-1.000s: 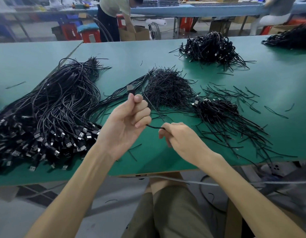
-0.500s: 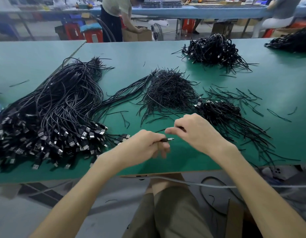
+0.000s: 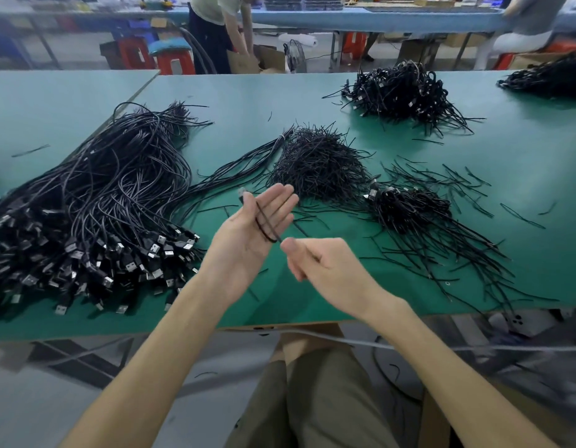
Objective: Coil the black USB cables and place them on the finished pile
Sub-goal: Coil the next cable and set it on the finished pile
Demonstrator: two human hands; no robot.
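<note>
The step in hand is judged to be the winding of one black USB cable (image 3: 264,221) into a coil. The left hand (image 3: 247,234) is held palm up above the green bench (image 3: 506,163), fingers straight and together, and serves as the former. A narrow loop of the cable lies across its palm and fingers, with the plug (image 3: 241,191) projecting at the thumb side. Whether the thumb pins the plug cannot be told. The right hand (image 3: 315,263) sits just beside the loop's lower end, fingers curled, and appears to pinch the free run at the thumb. For a good coil the operator should anchor the plug first, lay each turn beside the last under light, even tension, and avoid twisting the lead. Turns should match in length so the bundle lies flat. The finished pile (image 3: 409,211) is judged to be the bundled heap to the right; the uncoiled stock (image 3: 86,227) lies to the left. The coil should be gripped closed before transfer, or it may spring open.
</note>
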